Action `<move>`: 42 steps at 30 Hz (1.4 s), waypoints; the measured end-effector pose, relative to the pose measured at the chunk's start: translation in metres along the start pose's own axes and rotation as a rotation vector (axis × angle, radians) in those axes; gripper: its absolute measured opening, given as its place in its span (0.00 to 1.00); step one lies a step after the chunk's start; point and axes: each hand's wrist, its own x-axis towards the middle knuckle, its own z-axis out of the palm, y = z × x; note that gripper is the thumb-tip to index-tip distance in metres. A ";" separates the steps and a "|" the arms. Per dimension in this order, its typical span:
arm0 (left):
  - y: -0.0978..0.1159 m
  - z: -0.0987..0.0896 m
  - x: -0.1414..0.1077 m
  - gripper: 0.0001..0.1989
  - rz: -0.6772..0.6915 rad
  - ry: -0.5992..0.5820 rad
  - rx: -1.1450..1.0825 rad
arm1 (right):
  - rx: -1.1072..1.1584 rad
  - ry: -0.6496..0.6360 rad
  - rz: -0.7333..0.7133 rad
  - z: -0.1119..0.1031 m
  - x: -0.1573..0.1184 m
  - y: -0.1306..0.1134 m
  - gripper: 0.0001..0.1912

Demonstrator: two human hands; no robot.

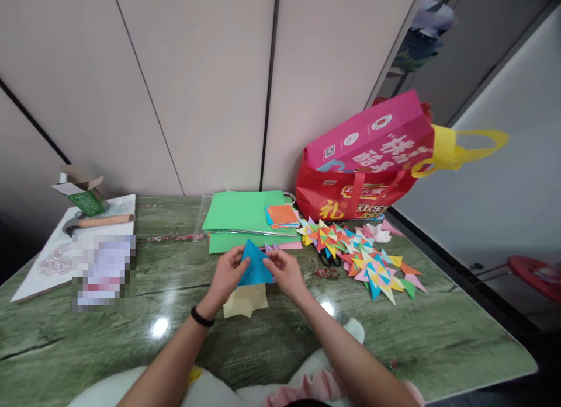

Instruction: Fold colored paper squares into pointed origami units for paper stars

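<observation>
A blue sheet of folded paper [255, 268], its top coming to a point, is held up between my two hands just above the table. My left hand [228, 271] pinches its left edge, thumb in front. On the other side, my right hand [284, 271] grips the right edge between thumb and fingers. Pale yellow paper pieces [246, 301] lie on the table below the blue paper. Behind my hands are green sheets [245, 211] in a stack, with small square papers [281, 215], orange on top, resting on them.
Multicoloured folded paper stars [377, 271] spread to the right, near dark-handled scissors [328, 258]. A red bag [346, 191] holding a pink box [372, 132] stands behind them. At left, a white board [33, 278] carries a wooden-handled hammer [105, 221] and an opened green box [90, 201].
</observation>
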 end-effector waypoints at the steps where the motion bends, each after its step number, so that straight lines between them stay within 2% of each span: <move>1: 0.000 0.000 0.000 0.26 -0.007 -0.008 -0.004 | 0.007 0.007 0.000 0.000 0.000 0.000 0.10; 6: 0.003 -0.004 -0.001 0.25 -0.053 -0.037 -0.028 | 0.033 0.009 -0.020 -0.002 0.001 -0.004 0.08; 12: 0.007 -0.013 0.003 0.27 -0.098 0.009 -0.050 | -0.031 -0.064 -0.068 -0.004 -0.001 -0.015 0.10; 14: 0.008 -0.016 0.004 0.27 -0.105 0.024 -0.056 | -0.101 -0.086 -0.142 -0.006 -0.002 -0.017 0.12; 18: 0.009 -0.017 0.005 0.27 -0.115 0.036 -0.056 | -0.298 -0.155 -0.382 -0.010 -0.002 -0.016 0.15; 20: 0.009 -0.017 0.005 0.27 -0.116 0.039 -0.052 | -0.361 -0.165 -0.427 -0.011 -0.001 -0.012 0.18; 25: 0.008 -0.016 0.004 0.27 -0.111 0.044 -0.043 | -0.358 -0.122 -0.395 -0.011 -0.001 -0.004 0.19; 30: 0.008 -0.015 0.003 0.26 -0.121 0.018 -0.045 | -0.360 -0.126 -0.440 -0.010 -0.003 -0.009 0.20; 35: 0.008 -0.014 0.003 0.26 -0.124 0.011 -0.049 | -0.430 -0.218 -0.502 -0.012 -0.004 -0.014 0.23; 42: 0.008 -0.015 0.004 0.26 -0.119 -0.018 -0.049 | -0.436 -0.181 -0.495 -0.014 -0.001 -0.006 0.17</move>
